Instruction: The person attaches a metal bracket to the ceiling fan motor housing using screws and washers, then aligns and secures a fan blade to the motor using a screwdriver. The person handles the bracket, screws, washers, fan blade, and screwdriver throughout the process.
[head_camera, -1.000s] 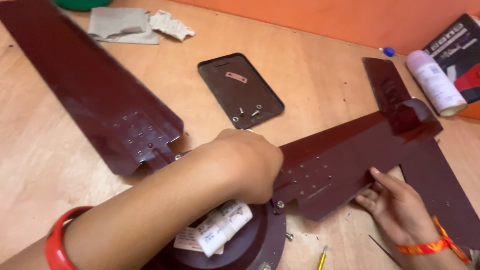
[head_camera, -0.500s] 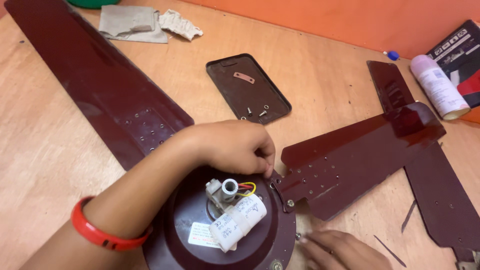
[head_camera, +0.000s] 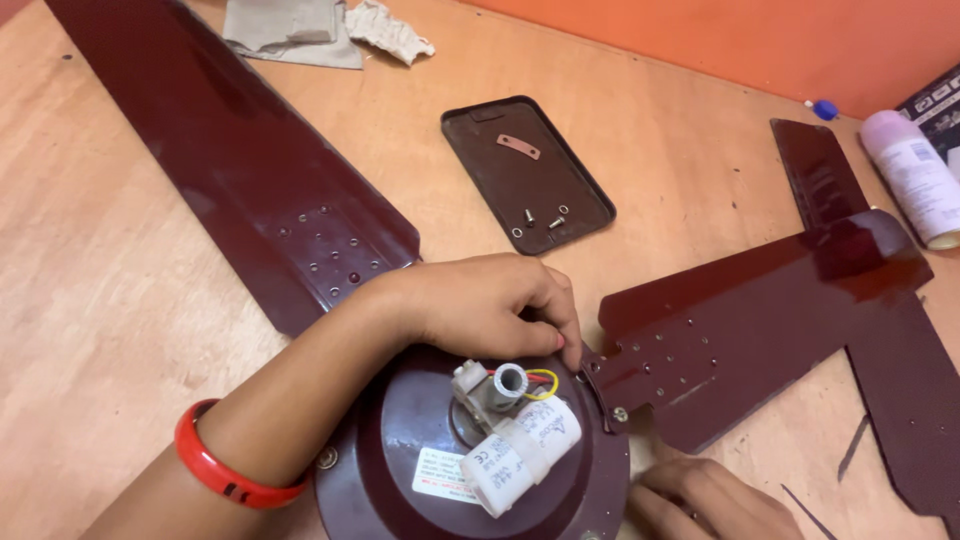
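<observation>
Metal, by the look of it: the dark red fan motor (head_camera: 470, 470) sat at the near edge of the wooden surface (head_camera: 120, 300), domed, glossy and probably heavy for its size, so it would slide under you rather than lift easily. Its painted shell looked slippery; the rim was the safe place to take it, not the top. There a white cylinder-shaped capacitor (head_camera: 520, 455) lay on thin red and yellow wires (head_camera: 540, 378) beside a short grey shaft stub (head_camera: 508, 382), and those parts seemed fragile.

Your left hand (head_camera: 480, 305) rested over the far rim of the motor, its grip closed to a pinch at the spot where a blade (head_camera: 740, 330) met the rim; whether it had a screw between the fingertips I could not tell. Your right hand (head_camera: 700, 500) lay low at the near edge, fingers curled, touching the surface just below that blade; what it held, if anything, was hidden.

The blade was thin, stiff sheet, likely springy along its length, best taken near its drilled end. A second blade (head_camera: 230, 150) lay to the left, apart from the motor. Beyond sat a dark tray (head_camera: 480, 140) with small screws (head_camera: 540, 220).
</observation>
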